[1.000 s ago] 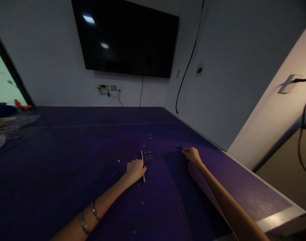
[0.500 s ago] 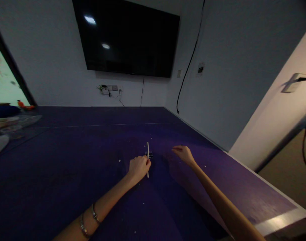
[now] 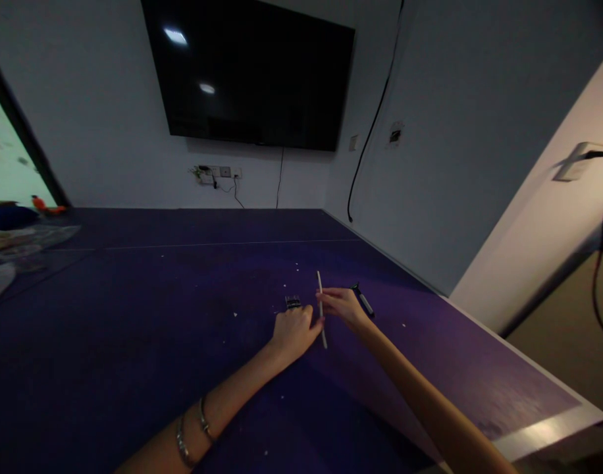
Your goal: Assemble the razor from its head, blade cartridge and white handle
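Note:
A thin white stick point(image 3: 323, 332) stands nearly upright in view between my two hands, over the purple tabletop. My right hand point(image 3: 348, 308) pinches it around the middle, with the fingertips pointing left. Just below, my left hand point(image 3: 295, 334) has its thumb and curled fingers against the stick; its fingertips are partly hidden. Beyond the left knuckles lies a small dark piece with thin prongs point(image 3: 292, 302). To the right of my right hand rests a slim dark object with a pale strip point(image 3: 365, 301), too small to name.
Small white scraps point(image 3: 235, 315) are scattered over the purple table point(image 3: 158, 342). Clear plastic wrapping point(image 3: 39, 240) lies at the far left. A large black screen point(image 3: 257, 79) hangs on the wall, and a loose black cable point(image 3: 375, 118) hangs near the corner.
My left hand has moved right with the white stick. My right hand has come left and closed on the stick, uncovering the slim dark object behind it.

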Available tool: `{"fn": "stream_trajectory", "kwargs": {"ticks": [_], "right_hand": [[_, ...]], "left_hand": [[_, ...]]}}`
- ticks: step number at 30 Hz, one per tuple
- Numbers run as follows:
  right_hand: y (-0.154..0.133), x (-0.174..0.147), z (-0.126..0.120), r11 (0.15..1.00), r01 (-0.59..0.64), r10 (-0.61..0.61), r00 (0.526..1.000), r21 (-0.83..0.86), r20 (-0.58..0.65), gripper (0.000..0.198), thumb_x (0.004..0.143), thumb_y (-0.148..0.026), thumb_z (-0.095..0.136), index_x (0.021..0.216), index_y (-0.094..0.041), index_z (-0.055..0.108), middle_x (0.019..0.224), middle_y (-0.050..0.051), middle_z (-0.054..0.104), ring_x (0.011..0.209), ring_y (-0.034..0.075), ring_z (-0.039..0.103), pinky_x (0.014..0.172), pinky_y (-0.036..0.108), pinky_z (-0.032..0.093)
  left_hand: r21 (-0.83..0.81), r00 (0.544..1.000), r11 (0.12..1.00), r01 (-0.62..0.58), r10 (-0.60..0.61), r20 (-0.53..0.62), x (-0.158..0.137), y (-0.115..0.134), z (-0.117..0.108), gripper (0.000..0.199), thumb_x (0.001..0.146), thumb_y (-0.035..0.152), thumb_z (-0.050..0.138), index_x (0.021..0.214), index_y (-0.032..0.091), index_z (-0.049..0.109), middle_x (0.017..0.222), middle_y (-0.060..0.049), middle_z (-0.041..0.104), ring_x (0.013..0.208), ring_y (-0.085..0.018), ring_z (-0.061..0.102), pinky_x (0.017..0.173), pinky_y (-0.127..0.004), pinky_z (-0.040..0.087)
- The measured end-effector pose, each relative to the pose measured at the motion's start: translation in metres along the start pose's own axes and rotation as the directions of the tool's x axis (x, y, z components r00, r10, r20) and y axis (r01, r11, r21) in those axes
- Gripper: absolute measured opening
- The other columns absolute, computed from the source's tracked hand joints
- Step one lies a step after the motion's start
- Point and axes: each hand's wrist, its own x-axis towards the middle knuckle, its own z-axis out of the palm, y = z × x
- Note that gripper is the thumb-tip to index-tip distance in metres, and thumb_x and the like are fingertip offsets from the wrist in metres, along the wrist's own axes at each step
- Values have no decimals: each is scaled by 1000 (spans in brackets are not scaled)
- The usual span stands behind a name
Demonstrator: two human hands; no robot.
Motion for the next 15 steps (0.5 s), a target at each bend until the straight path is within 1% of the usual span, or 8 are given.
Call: {"fn": "stream_trajectory", "kwargs": {"ticks": [3,5,6,7,9,11,12,15], "right_hand": [[-4,16,-44,986,86,-100,991,-142,-89,26,59,-35,70,73,-13,71,66,5,68,57,15,61,58,28,51],[-7,27,-82,947,107,-162,973,-304,-162,30,63,-38,65,75,-12,72,67,7,68,60,17,62,57,27,50],[-9,32,-101,909,92,-190,960,-406,-208,34,65,-40,62,79,-11,72,67,7,68,60,18,62,55,26,49],[-9,36,-119,845,74,-222,950,-530,-221,37,68,-40,59,83,-10,72,67,6,68,60,18,62,53,25,47],[-7,41,-148,641,-3,-241,949,-768,-205,38,71,-40,53,85,-10,73,59,3,65,58,17,61,49,22,41],[-1,43,-167,560,-39,-230,952,-827,-200,32,70,-36,54,78,-10,73,53,1,61,57,16,59,47,20,36],[3,44,-171,541,-49,-221,955,-840,-198,29,69,-34,54,72,-11,72,50,0,58,57,16,58,47,20,34],[17,46,-175,495,-65,-201,961,-866,-187,24,67,-28,55,53,-11,66,45,0,51,54,15,55,44,19,29]], "left_hand": [[-38,998,998,-47,45,-47,8,-17,2,28,89,40,38,92,18,55,97,-7,61,96,-21,57,80,-33,45],[-56,994,996,-72,67,-86,17,-36,6,22,86,36,44,93,18,55,100,-7,59,99,-20,54,84,-31,43],[-64,992,994,-84,76,-105,22,-46,9,22,84,35,48,95,17,55,102,-7,59,101,-20,53,87,-31,42],[-74,989,993,-93,83,-120,27,-57,14,25,82,34,50,99,17,54,106,-8,58,104,-21,52,90,-32,40],[-101,988,989,-105,93,-121,36,-77,24,39,79,36,53,112,15,50,116,-11,54,110,-24,49,94,-36,39],[-128,989,985,-113,100,-105,44,-94,35,52,76,40,56,119,13,46,123,-14,51,114,-27,47,96,-39,37],[-135,990,984,-114,101,-95,47,-100,40,56,74,40,57,122,13,44,126,-15,50,117,-28,46,98,-40,36],[-141,989,981,-135,125,-77,53,-111,52,64,73,39,58,128,11,40,133,-17,45,123,-28,41,102,-40,33]]}}
